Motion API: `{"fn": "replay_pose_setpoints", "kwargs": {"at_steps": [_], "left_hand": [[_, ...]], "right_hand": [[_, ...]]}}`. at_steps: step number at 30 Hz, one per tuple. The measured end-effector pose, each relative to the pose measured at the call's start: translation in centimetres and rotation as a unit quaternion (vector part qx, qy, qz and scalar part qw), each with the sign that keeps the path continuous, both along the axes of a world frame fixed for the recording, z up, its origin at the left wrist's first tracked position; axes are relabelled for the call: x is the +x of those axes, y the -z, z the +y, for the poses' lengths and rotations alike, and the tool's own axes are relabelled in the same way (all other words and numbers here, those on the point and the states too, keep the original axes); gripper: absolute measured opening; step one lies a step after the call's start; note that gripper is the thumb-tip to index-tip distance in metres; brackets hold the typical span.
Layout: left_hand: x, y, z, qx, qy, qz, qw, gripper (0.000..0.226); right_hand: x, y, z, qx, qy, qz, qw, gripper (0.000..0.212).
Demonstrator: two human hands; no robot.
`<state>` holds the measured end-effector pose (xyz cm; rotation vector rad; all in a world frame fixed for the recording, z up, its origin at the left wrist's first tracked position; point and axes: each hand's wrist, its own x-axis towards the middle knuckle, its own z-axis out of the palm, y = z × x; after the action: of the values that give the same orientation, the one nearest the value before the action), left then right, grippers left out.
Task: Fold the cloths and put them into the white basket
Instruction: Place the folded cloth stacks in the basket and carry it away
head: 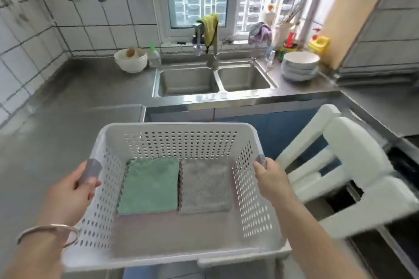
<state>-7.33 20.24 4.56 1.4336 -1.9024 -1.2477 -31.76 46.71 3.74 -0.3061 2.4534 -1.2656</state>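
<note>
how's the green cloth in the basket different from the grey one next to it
The green cloth lies on the left of the white basket; the grey cloth lies on the right.
The green cloth is plain mint green, while the grey cloth looks mottled.
A pink layer shows under the green cloth's near edge; none shows under the grey cloth.
Both are folded flat into similar rectangles, side by side on the basket floor, edges touching.

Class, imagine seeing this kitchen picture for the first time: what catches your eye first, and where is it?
The white basket fills the foreground, gripped at its side handles by the left hand and right hand. Inside lie a folded green cloth and grey cloth, side by side. Behind, a double sink sits under the window.
</note>
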Motion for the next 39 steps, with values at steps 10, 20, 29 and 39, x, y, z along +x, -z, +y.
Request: {"fn": "replay_pose_setpoints", "kwargs": {"at_steps": [10,20,29,39], "left_hand": [[-14.8,-2.4,13.7,-0.058,0.333,-0.062,0.939,0.046],[-20.5,-2.0,32.9,-0.096,0.565,-0.078,0.816,0.050],[-26.1,-0.4,50.3,-0.010,0.628,-0.010,0.778,0.047],[-36.7,-4.9,60.3,0.035,0.632,0.118,0.765,0.049]], "right_hand": [[4.3,-0.8,22.0,0.015,0.306,-0.009,0.952,0.020],[13.1,0.6,40.0,0.094,0.502,-0.037,0.859,0.026],[14.6,0.3,56.7,0.107,0.573,-0.033,0.812,0.040],[3.4,-5.1,68.6,0.021,0.578,0.028,0.815,0.031]]}}
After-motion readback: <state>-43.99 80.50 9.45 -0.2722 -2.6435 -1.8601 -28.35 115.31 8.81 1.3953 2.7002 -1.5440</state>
